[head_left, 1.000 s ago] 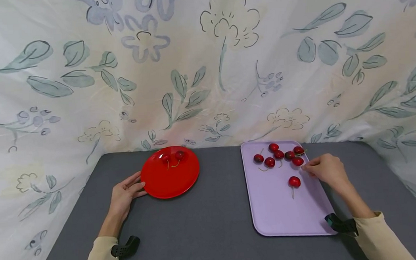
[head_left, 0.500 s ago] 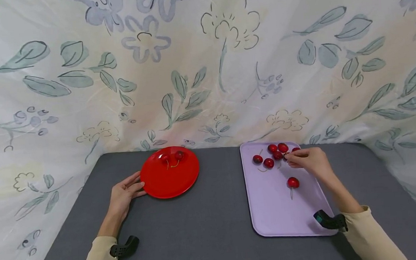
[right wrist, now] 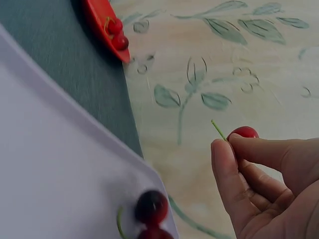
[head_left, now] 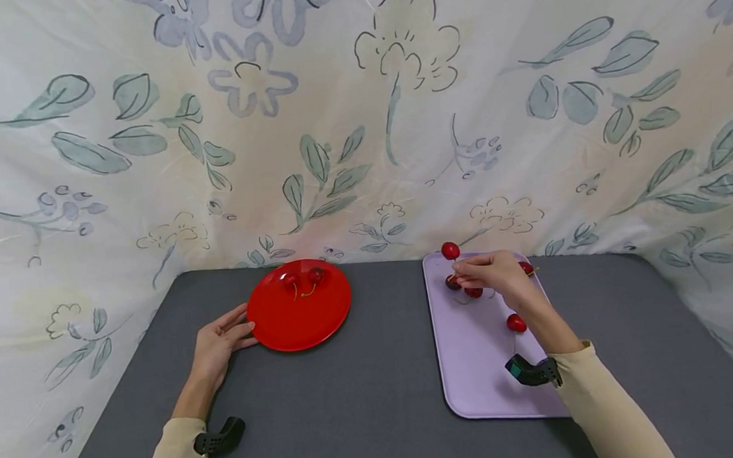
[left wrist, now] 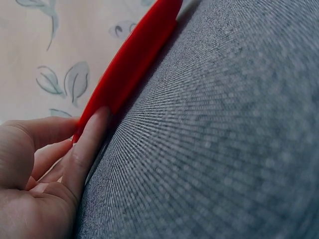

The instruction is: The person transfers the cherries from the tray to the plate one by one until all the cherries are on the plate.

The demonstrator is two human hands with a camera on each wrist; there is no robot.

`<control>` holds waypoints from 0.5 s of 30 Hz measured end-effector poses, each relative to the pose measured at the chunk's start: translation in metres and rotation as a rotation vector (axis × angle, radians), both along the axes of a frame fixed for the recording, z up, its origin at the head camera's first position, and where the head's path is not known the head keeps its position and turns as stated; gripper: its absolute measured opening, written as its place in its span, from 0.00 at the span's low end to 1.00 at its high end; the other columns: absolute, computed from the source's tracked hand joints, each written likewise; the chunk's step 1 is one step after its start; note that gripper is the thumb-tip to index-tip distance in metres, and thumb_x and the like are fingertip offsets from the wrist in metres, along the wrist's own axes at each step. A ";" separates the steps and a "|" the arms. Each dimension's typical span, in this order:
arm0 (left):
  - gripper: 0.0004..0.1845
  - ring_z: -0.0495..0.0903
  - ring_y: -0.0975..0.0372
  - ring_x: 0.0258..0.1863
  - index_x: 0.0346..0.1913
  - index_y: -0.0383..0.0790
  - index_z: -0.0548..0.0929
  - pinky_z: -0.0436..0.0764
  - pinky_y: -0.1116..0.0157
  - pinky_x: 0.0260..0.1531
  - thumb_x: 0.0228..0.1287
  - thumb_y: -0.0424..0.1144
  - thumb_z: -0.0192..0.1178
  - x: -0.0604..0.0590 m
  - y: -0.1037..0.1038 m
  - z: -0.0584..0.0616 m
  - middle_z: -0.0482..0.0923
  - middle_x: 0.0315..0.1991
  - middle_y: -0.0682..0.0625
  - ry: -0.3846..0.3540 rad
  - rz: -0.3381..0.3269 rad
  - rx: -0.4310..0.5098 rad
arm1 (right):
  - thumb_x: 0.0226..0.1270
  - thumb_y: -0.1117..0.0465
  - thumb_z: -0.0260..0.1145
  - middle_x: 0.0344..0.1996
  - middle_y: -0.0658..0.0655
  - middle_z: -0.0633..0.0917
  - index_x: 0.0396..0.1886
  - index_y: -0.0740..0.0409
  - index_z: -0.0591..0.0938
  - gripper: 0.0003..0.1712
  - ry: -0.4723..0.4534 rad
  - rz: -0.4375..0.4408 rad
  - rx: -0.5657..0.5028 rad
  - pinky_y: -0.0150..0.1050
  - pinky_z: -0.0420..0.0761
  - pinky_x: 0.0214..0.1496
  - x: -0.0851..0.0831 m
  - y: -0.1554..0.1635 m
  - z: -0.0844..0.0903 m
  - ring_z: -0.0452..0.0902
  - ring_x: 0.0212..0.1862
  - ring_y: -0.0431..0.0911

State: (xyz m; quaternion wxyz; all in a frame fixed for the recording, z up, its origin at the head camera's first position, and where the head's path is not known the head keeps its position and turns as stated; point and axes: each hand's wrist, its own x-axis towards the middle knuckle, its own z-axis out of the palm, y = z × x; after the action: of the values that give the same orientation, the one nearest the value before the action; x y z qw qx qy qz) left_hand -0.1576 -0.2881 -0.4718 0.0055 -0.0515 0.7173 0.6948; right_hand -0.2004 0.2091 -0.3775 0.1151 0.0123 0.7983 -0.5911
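Head view: right hand (head_left: 495, 274) raised over the far left part of the lilac tray (head_left: 475, 362), pinching a cherry (head_left: 450, 250) by its stem; the fruit stands above the fingertips, just past the tray's far edge. Other cherries (head_left: 516, 323) lie on the tray, most near its far edge, one toward the middle. Left hand (head_left: 217, 343) flat on the grey table (head_left: 364, 397), fingers straight, touching the near left rim of the red plate (head_left: 299, 313). Two cherries on plate (head_left: 303, 278) near its far edge.

Left wrist view: fingertips (left wrist: 92, 134) rest against the plate rim (left wrist: 132, 57); nothing gripped.

Right wrist view: thumb and forefinger (right wrist: 259, 149) pinch the cherry (right wrist: 243, 132), green stem sticking out to the left. Two cherries (right wrist: 151, 206) lie at the tray's corner below.
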 end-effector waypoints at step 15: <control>0.32 0.83 0.69 0.45 0.73 0.32 0.63 0.85 0.63 0.43 0.70 0.35 0.60 0.005 0.001 -0.001 0.63 0.70 0.34 -0.013 0.026 -0.009 | 0.67 0.60 0.68 0.31 0.56 0.89 0.53 0.75 0.80 0.23 -0.068 0.086 -0.180 0.38 0.85 0.46 -0.017 -0.046 -0.008 0.87 0.31 0.41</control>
State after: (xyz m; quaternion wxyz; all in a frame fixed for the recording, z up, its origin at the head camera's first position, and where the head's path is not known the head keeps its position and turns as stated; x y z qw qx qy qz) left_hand -0.1523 -0.2867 -0.4731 0.0009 -0.0651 0.7197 0.6913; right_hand -0.2169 0.1631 -0.3856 0.1682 -0.0123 0.7374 -0.6540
